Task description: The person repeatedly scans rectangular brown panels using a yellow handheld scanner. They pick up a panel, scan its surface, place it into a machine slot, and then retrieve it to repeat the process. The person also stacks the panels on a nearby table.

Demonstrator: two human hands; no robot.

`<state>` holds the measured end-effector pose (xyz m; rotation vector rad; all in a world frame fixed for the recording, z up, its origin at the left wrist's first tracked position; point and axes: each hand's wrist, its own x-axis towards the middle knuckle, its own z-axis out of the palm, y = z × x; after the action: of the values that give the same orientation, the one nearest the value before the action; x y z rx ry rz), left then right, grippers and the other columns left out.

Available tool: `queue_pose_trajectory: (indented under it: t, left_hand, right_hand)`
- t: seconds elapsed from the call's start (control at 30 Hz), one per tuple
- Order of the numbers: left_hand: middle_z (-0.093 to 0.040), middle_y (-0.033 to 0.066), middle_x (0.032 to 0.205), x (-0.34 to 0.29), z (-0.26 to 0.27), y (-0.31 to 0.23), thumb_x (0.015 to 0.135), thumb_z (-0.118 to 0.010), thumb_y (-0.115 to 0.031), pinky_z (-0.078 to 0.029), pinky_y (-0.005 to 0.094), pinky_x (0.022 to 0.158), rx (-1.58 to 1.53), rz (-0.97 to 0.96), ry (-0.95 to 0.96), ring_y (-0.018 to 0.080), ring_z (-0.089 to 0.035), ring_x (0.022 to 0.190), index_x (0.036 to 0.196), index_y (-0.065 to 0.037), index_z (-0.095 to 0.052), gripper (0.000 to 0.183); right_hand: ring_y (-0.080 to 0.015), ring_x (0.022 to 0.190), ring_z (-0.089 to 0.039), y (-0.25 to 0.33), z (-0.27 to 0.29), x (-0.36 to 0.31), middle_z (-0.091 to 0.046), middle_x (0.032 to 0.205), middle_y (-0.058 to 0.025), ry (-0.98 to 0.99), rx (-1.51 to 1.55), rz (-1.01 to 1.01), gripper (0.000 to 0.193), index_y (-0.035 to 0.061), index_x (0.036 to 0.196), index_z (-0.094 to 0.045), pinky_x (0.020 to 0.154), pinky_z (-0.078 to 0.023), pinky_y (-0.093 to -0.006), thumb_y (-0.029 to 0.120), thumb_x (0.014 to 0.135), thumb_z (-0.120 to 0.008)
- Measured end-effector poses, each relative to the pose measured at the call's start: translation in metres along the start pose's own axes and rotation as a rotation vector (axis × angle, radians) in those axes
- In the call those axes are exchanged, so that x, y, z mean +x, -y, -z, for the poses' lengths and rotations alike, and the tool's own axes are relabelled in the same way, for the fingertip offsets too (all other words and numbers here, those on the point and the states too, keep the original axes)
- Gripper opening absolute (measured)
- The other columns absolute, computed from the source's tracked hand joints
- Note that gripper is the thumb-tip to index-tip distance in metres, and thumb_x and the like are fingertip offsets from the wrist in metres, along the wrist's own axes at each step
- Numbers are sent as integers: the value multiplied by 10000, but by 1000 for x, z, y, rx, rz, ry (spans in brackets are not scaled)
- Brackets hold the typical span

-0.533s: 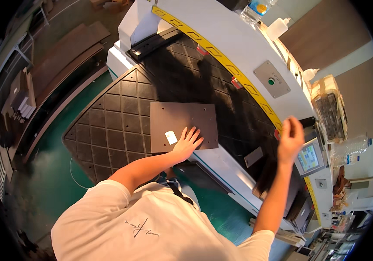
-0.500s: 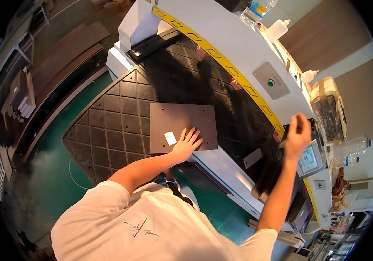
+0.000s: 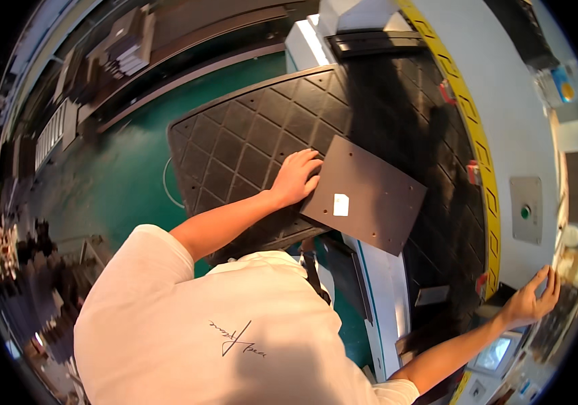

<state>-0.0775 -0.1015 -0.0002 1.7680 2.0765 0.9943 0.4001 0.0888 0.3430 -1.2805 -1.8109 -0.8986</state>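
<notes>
A brown rectangular panel (image 3: pixel 364 189) lies turned at an angle on the black quilted mat of the machine table (image 3: pixel 262 128). It has small drilled holes and a white label (image 3: pixel 341 204). My left hand (image 3: pixel 296 179) is at the panel's left edge, fingers stretched out and fingertips against that edge. Out to the right, my right hand (image 3: pixel 535 297) is raised by the machine's white beam (image 3: pixel 505 81). Its fingers are bent with a gap between them, and I see nothing in it. Below that hand is a lit touchscreen (image 3: pixel 495 354).
A yellow strip (image 3: pixel 474 135) with red pieces runs along the beam. A round green button (image 3: pixel 526 212) sits on a metal plate. Bottles (image 3: pixel 572 137) stand on the beam's far side. A small dark strip (image 3: pixel 432 295) lies near the right. Stacked boards (image 3: pixel 127 40) are at the back left.
My view has swung round. The panel now lies turned, and my left hand has gone from its top to its left edge. My right hand has moved out along the beam past the touchscreen.
</notes>
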Motion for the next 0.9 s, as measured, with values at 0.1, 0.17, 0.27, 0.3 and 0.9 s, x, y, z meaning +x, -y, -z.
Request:
queue_pose_trajectory:
  t: [0.1, 0.17, 0.27, 0.3, 0.9]
  left_hand:
    - [-593, 168, 1456, -33, 27, 18, 917, -719, -186, -376, 518, 1175, 8, 98, 1, 367, -494, 1414, 1275, -46, -662, 389]
    - [-600, 149, 1444, -47, 41, 23, 915, -720, -186, -372, 504, 1180, 40, 83, 51, 353, -483, 1424, 1236, -49, -682, 351]
    - [-610, 128, 1433, -59, 47, 24, 911, -717, -152, -376, 501, 1173, 19, 95, 38, 344, -485, 1423, 1192, -59, -696, 297]
    - [-615, 120, 1424, -56, 45, 24, 909, -716, -141, -380, 500, 1167, -4, 78, 23, 340, -490, 1417, 1178, -64, -700, 280]
    - [-488, 131, 1547, -26, 7, 6, 883, -767, -413, -176, 596, 1260, 100, 139, 49, 327, -354, 1515, 1296, -112, -653, 524]
  right_hand:
    - [-346, 1218, -626, -29, -26, 11, -686, 1316, -162, 70, -233, 7, 486, 74, 1340, -709, 1059, -482, -445, 376, 964, -772]
    - [-368, 1221, -623, -62, -38, 29, -666, 1336, -184, 228, -175, 24, 479, 127, 1402, -684, 1066, -476, -440, 384, 999, -725]
    - [-267, 1184, -664, -89, -48, 36, -686, 1294, -110, 457, 43, -87, 347, 121, 1353, -721, 1013, -494, -345, 256, 1036, -685]
    - [-204, 1193, -661, -94, -44, 35, -692, 1304, -59, 490, 138, -172, 306, 124, 1351, -723, 1006, -489, -315, 187, 1066, -635]
    - [-159, 768, -659, 334, -206, -230, -675, 842, -51, 1208, 1362, -1478, 259, 34, 1190, -728, 686, -519, -332, 156, 963, -750]
